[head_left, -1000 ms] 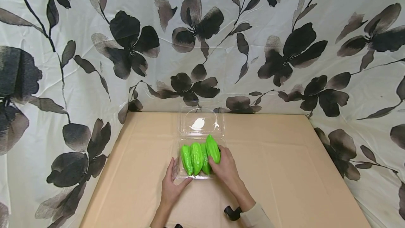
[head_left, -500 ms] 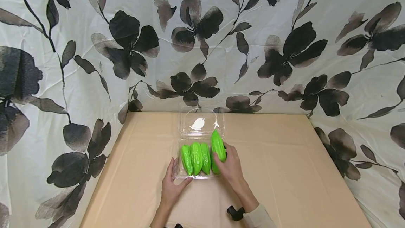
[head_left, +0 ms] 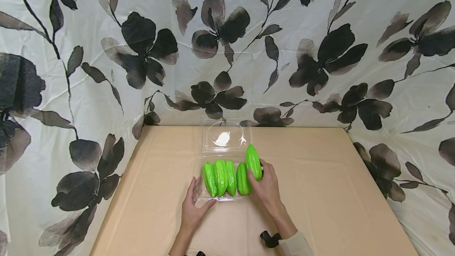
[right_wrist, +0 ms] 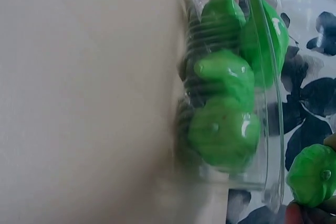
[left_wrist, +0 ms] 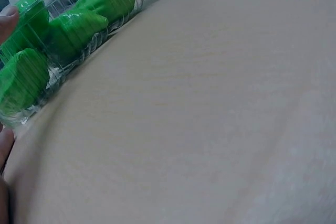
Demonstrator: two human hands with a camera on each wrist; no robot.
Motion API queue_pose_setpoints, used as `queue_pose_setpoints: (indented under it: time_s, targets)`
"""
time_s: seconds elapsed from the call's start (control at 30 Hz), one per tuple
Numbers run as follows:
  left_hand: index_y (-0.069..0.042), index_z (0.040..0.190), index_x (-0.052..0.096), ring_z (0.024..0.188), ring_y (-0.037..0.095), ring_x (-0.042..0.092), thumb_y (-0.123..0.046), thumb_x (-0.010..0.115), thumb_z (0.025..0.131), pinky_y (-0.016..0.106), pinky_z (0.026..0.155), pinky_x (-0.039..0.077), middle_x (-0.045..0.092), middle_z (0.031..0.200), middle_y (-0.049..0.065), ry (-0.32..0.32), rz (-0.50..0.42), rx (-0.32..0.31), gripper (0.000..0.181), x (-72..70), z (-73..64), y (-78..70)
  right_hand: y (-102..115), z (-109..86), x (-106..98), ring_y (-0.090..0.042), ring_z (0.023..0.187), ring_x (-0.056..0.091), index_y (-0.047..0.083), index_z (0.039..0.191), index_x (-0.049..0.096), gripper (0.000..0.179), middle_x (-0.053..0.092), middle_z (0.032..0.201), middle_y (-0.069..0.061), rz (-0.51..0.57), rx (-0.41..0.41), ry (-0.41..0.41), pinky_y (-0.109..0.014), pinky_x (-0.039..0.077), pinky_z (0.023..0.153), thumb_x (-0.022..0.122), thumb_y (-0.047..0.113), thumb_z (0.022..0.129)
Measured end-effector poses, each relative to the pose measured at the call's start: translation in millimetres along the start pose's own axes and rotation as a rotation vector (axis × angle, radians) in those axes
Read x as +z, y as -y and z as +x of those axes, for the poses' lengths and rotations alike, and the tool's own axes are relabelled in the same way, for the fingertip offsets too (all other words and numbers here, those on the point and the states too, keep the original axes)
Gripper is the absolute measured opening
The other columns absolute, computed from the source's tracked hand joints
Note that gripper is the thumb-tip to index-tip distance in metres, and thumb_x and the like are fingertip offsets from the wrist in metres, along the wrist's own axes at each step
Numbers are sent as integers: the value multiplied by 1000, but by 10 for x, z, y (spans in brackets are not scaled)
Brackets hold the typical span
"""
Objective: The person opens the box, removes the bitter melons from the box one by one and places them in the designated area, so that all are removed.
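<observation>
My left hand (head_left: 193, 210) holds the near left corner of a clear plastic clamshell container (head_left: 229, 199), fingers along its left side and thumb at the front edge. Several ridged green bitter melons (head_left: 220, 178) lie side by side in it, tips pointing away and toward me. My right hand (head_left: 267, 185) grips one more bitter melon (head_left: 252, 160) at the container's right side, raised above the others, its far end pointing away. In the right wrist view that held bitter melon (right_wrist: 313, 176) shows end-on between thumb and fingers, beyond the container's rim.
The container's transparent lid (head_left: 225, 131) is flipped back and lies at the far edge of the tan tabletop (head_left: 320, 192). Behind the table hangs a white cloth (head_left: 270, 66) printed with dark flowers.
My right hand has carried its bitter melon rightward, from over the row to the container's right side. This uncovers the rightmost bitter melon in the container. The left hand stays in place.
</observation>
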State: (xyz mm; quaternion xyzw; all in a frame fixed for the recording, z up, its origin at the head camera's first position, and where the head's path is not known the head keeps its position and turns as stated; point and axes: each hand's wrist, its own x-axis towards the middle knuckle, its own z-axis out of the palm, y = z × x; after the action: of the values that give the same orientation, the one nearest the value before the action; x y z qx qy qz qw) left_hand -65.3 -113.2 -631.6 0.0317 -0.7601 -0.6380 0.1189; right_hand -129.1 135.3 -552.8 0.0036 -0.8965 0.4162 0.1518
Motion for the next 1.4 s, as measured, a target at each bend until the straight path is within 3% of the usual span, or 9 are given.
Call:
queue_pose_setpoints:
  time_s: [0.4,0.77,1.4]
  targets:
    - [-9,159,25,146,27,39,-18,90,73,5,114,28,43,158,13,-2,4,0,108,21,8,-5,-138,54,-66,-23,84,61,-5,130,58,55,64,110,-18,-4,3,-62,-30,54,68,73,27,89]
    - [-5,159,21,146,28,39,-17,88,76,6,115,28,42,158,15,9,20,19,107,26,15,10,-253,76,-127,-28,87,62,-7,132,56,55,64,111,-20,-29,55,-74,-34,54,69,71,26,90]
    - [-5,159,22,143,34,43,-16,88,75,6,113,29,44,156,17,4,33,33,107,25,4,27,-491,31,-65,-30,96,58,-8,136,52,59,62,113,-20,-86,183,26,-40,53,76,67,31,94]
